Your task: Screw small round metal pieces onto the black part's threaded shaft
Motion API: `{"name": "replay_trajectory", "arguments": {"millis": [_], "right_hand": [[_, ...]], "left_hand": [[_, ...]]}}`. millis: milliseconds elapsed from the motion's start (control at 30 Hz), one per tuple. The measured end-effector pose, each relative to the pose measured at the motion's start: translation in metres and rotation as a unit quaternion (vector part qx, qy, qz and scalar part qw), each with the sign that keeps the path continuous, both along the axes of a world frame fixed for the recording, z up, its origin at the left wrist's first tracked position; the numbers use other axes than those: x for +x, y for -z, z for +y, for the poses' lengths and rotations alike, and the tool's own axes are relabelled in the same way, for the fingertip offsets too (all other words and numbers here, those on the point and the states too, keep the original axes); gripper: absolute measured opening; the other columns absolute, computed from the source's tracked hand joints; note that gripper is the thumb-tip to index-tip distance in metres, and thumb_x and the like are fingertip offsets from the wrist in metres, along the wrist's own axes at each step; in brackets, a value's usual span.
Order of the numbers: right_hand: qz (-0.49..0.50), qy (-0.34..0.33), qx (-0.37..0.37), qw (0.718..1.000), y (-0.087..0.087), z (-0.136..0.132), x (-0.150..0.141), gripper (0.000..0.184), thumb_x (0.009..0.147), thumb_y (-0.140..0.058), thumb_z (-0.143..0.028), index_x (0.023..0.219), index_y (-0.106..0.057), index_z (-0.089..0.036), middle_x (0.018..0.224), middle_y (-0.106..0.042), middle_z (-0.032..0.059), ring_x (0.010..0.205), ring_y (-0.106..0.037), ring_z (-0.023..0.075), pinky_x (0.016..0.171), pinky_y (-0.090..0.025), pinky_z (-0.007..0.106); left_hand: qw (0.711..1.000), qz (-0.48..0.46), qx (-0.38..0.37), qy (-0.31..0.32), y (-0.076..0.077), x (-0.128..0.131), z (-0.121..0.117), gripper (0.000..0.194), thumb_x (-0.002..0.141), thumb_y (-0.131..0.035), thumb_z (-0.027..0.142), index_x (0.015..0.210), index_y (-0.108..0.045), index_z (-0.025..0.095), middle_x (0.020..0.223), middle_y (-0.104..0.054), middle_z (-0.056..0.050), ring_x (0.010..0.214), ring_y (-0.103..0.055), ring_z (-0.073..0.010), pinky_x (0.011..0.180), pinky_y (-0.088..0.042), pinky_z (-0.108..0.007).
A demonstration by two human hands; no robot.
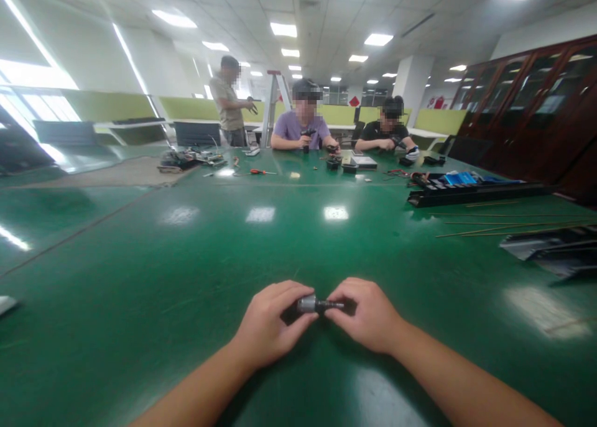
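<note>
We see our left hand point(265, 324) clamped on the silver barrel of a small metal part point(308, 304), thumb below and fingers above. The part lies nearly level over the near middle of a green table point(209, 247), its dark, narrow end pointing right. Our right hand point(370, 315) curls around that end, thumb and fingers on either side; we cannot tell whether they grip it. Across the table we see a screwdriver point(262, 172) with a red handle, and two people sitting, one in a purple shirt point(289, 127), one in a black shirt point(373, 132). To our right lie thin rods point(485, 233) and a long black tray point(448, 198).
</note>
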State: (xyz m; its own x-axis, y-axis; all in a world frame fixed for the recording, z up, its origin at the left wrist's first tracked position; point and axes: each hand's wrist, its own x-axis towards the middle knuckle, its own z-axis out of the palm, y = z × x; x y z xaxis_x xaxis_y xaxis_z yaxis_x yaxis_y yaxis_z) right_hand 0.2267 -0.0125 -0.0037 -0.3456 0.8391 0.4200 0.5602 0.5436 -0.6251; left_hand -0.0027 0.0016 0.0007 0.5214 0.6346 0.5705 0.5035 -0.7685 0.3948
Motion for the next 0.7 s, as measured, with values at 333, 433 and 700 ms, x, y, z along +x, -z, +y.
{"name": "replay_trajectory", "arguments": {"millis": [333, 433, 700], "right_hand": [[-0.002, 0.006, 0.001, 1.0, 0.0006, -0.0015, 0.0012, 0.005, 0.078, -0.075, -0.019, 0.081, -0.071, -0.02, 0.077, -0.069, 0.0008, 0.073, -0.062, 0.0169, 0.07, -0.044, 0.029], [0.001, 0.006, 0.004, 1.0, -0.0007, -0.0016, 0.0013, 0.005, 0.077, -0.075, -0.019, 0.081, -0.071, -0.021, 0.077, -0.069, 0.0009, 0.074, -0.062, 0.0172, 0.069, -0.044, 0.029], [0.003, 0.007, 0.007, 1.0, -0.0019, -0.0017, 0.0018, 0.006, 0.078, -0.074, -0.019, 0.078, -0.069, -0.02, 0.076, -0.068, 0.0002, 0.073, -0.061, 0.0165, 0.069, -0.043, 0.028]], "left_hand": [[1.0, 0.005, 0.002, -0.008, -0.0012, 0.0004, -0.001, 0.027, 0.083, -0.069, 0.028, 0.109, -0.068, 0.02, 0.1, -0.072, -0.009, 0.091, -0.069, -0.0205, 0.083, -0.056, -0.034], [1.0, 0.003, -0.003, -0.008, -0.0014, 0.0004, -0.0014, 0.026, 0.084, -0.069, 0.028, 0.109, -0.067, 0.021, 0.1, -0.072, -0.008, 0.091, -0.068, -0.02, 0.083, -0.056, -0.034], [1.0, 0.004, 0.003, -0.013, -0.0015, 0.0011, -0.0003, 0.027, 0.083, -0.07, 0.028, 0.109, -0.066, 0.022, 0.101, -0.073, -0.004, 0.091, -0.068, -0.0181, 0.084, -0.055, -0.032]]}}
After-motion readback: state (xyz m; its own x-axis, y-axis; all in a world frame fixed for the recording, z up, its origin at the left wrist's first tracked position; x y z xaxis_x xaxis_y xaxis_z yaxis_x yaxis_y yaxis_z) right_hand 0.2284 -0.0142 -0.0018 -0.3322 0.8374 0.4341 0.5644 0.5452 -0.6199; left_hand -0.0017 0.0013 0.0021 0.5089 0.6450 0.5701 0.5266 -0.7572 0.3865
